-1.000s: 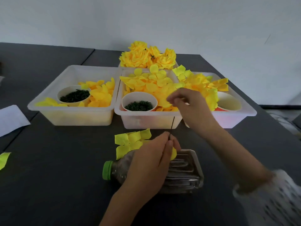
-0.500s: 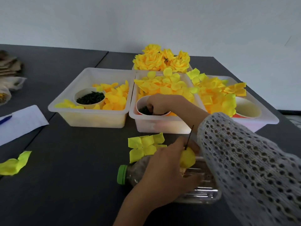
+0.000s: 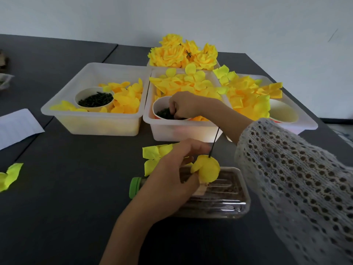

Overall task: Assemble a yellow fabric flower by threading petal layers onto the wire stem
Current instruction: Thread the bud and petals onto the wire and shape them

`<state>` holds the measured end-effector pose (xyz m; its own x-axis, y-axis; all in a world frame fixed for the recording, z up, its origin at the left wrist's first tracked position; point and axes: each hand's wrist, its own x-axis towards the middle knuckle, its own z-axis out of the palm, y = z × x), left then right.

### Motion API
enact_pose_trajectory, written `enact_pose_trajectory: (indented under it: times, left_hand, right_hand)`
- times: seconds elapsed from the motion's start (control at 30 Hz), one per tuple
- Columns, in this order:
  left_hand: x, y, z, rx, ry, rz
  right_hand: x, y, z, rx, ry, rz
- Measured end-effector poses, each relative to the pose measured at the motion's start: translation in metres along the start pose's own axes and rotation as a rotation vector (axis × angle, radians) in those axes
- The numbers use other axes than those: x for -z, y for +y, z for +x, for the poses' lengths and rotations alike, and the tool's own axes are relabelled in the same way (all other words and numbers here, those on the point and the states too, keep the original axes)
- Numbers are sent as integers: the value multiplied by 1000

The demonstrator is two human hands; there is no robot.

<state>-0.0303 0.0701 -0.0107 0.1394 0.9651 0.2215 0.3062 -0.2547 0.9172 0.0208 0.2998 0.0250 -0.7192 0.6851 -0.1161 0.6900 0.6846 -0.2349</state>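
Far left on the dark table (image 3: 63,188) lies a loose yellow-green petal (image 3: 10,176), with a sheet of white paper (image 3: 17,127) behind it. Further along stands a white bin (image 3: 91,121) holding yellow petals and a paper cup of small dark green pieces (image 3: 95,99). Next to it, the middle bin (image 3: 172,131) is heaped with yellow petals (image 3: 183,83) and carries a second cup (image 3: 162,108); the right hand (image 3: 185,106) reaches into that cup, its fingertips curled down among the dark bits, though I cannot tell whether they have hold of one. Behind this bin sits a cluster of finished yellow flowers (image 3: 181,54). In front, near the table's middle, the left hand (image 3: 172,176) pinches a partly built yellow flower (image 3: 207,170), fingers closed round its petals, with the thin dark wire stem (image 3: 214,142) sticking up and tilted slightly to the right. Just left of that hand a flat yellow-green petal layer (image 3: 152,153) rests on the table. Beneath the hand lies a clear plastic bottle (image 3: 219,197) on its side, green cap (image 3: 134,187) pointing left. The knitted sleeve (image 3: 296,178) of the right arm crosses over to a third bin (image 3: 305,125), also full of petals, with a paper cup (image 3: 282,113) inside.
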Motion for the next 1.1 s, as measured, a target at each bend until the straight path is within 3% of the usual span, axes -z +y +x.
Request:
enact_pose_trajectory:
  times: [0.1, 0.23, 0.33, 0.4, 0.5, 0.77, 1.1]
  left_hand:
    - [1, 3, -2, 37, -48, 2]
    - [-10, 13, 3, 47, -38, -20]
    - [-23, 15, 7, 36, 64, 14]
    - [-28, 12, 9, 49, 85, 59]
    - [-32, 10, 9, 63, 102, 119]
    - [-34, 5, 9, 43, 129, 193]
    - [-33, 5, 9, 37, 115, 185]
  right_hand:
    - [20, -3, -17, 16, 77, 153]
    - [64, -13, -70, 8, 131, 607]
    - [90, -16, -122, 53, -17, 984]
    - [94, -19, -152, 97, -140, 1101]
    - [83, -21, -177, 78, -233, 1187]
    - [47, -23, -179, -1, -273, 1401]
    - [36, -23, -181, 27, -105, 1341]
